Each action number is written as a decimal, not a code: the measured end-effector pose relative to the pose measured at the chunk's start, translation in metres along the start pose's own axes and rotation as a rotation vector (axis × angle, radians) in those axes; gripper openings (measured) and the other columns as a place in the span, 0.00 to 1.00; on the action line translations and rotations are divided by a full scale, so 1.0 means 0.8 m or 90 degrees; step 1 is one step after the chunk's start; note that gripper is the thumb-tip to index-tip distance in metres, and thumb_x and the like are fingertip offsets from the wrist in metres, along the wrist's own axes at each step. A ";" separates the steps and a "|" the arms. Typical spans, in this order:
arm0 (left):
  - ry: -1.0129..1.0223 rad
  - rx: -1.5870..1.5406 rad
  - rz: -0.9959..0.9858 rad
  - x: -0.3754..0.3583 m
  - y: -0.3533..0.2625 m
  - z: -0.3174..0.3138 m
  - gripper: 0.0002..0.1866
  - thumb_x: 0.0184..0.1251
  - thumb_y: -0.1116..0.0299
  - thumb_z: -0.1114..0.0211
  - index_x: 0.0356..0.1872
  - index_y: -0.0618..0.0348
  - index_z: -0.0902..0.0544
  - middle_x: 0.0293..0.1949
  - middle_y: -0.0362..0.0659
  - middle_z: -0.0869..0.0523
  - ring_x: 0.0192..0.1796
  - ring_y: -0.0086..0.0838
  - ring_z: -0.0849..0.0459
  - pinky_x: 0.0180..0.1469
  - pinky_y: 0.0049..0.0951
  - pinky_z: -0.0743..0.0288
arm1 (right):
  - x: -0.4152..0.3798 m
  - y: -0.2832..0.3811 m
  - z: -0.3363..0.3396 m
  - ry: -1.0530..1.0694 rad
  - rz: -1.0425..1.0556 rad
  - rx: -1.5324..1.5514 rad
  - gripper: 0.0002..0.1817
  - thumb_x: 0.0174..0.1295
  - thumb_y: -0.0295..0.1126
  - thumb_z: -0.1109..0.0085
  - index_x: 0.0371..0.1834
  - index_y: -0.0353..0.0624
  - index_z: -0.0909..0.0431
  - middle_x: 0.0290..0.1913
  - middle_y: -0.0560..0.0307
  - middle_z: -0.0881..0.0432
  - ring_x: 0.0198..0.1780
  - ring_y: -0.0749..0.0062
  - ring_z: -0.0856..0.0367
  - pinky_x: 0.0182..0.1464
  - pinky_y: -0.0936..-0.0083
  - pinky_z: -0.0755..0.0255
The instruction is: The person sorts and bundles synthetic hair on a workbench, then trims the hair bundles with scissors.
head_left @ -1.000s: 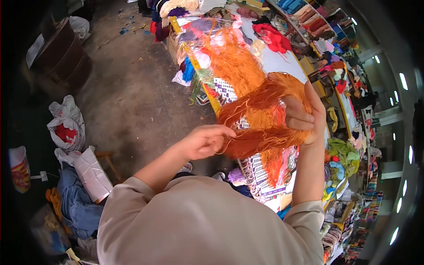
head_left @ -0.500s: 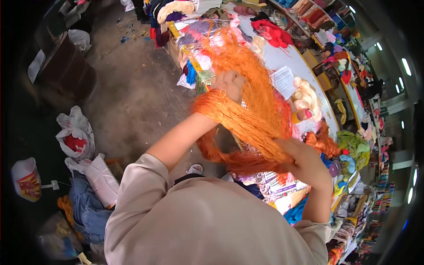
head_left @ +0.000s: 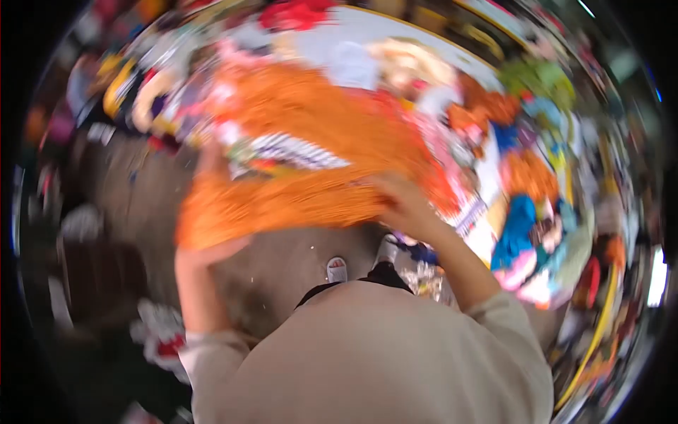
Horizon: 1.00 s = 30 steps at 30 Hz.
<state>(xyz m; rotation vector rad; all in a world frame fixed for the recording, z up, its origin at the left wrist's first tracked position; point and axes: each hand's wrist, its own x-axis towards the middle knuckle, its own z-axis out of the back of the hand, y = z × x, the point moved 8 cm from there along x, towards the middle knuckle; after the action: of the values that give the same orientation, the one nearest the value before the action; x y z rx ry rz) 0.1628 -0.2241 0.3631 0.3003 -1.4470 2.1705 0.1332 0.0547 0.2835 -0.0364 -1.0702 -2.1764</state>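
Note:
A loop of orange yarn [head_left: 296, 200] is stretched between my two hands in front of my body. My left hand [head_left: 212, 247] is at its left end, with the strands over the wrist and palm; blur smears its fingers. At the right end, my right hand [head_left: 401, 203] is against the strands, its fingers partly hidden and blurred. Behind the loop, a loose mass of orange yarn [head_left: 304, 99] spreads over the table [head_left: 487, 240].
Cream yarn [head_left: 417, 60], green yarn [head_left: 540, 81] and blue yarn [head_left: 517, 230] lie on the table. At the left, a brown container [head_left: 102, 279] stands on the floor near a white bag [head_left: 159, 332]. My feet are below the loop.
The camera view has turned, with the table now across the top and right. My left hand has moved left and down from the yarn mass, and the loop now stretches nearly level.

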 end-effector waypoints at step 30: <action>-0.459 -0.611 0.279 0.014 0.058 -0.198 0.11 0.79 0.65 0.51 0.45 0.64 0.25 0.17 0.32 0.41 0.18 0.16 0.46 0.21 0.20 0.48 | -0.312 -0.659 0.164 -0.268 -0.942 -0.208 0.27 0.60 0.38 0.39 0.56 0.34 0.37 0.52 0.29 0.27 0.56 0.39 0.24 0.57 0.53 0.28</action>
<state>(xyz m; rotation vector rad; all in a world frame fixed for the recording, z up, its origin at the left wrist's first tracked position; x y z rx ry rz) 0.1442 -0.0914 0.2664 0.4489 -2.9788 1.3926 -0.0301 0.5091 -0.0693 0.2336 -1.0470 -3.7995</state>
